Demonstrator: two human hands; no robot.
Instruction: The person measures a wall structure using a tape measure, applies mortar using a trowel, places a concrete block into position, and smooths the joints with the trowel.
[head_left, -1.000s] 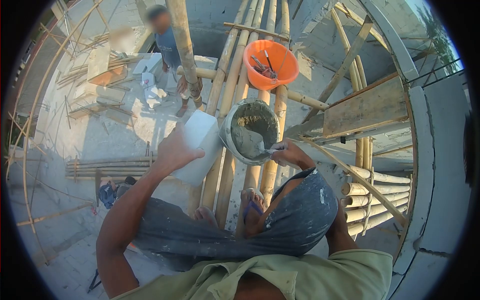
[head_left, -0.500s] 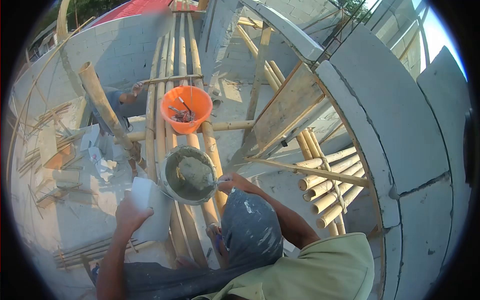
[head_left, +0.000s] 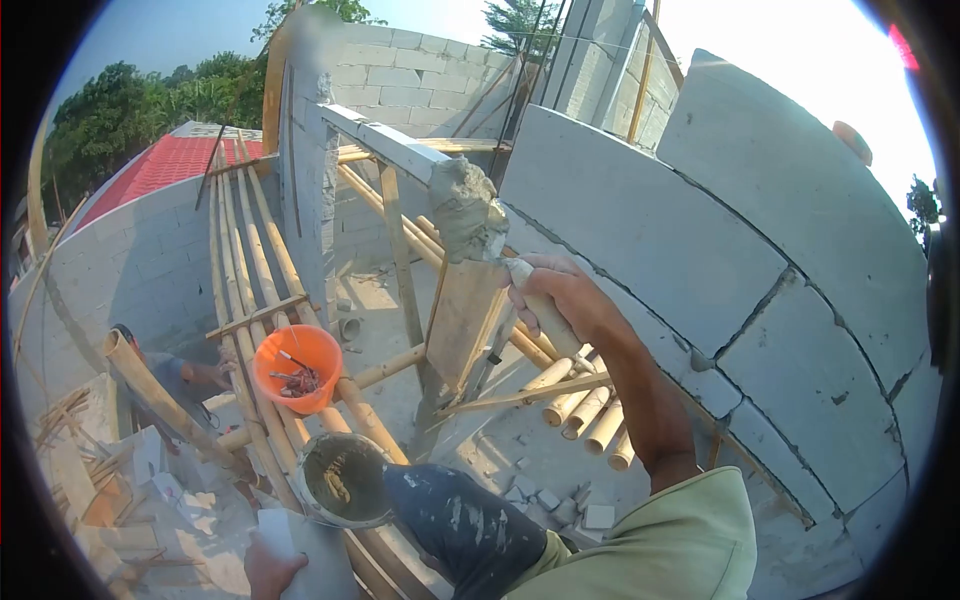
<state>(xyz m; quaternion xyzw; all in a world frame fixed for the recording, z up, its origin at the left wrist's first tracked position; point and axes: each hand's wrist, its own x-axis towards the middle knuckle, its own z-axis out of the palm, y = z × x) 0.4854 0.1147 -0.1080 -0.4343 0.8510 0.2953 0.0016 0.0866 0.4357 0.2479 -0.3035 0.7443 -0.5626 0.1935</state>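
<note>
Grey mortar (head_left: 465,208) on one trowel (head_left: 496,244) clasped by right grip (head_left: 560,292), open gap (head_left: 478,448) off bamboo edge (head_left: 376,428) at six o'clock, one block (head_left: 320,562) held in left grip (head_left: 270,572) at seven

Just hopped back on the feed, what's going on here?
A person's right hand holds up a trowel loaded with mortar. The left hand grips a pale block lower down, beside a grey bucket with mortar inside. An orange bucket sits farther along the bamboo poles.

Bamboo poles (head_left: 372,420) and blockwork (head_left: 635,225) mark a building site.
</note>
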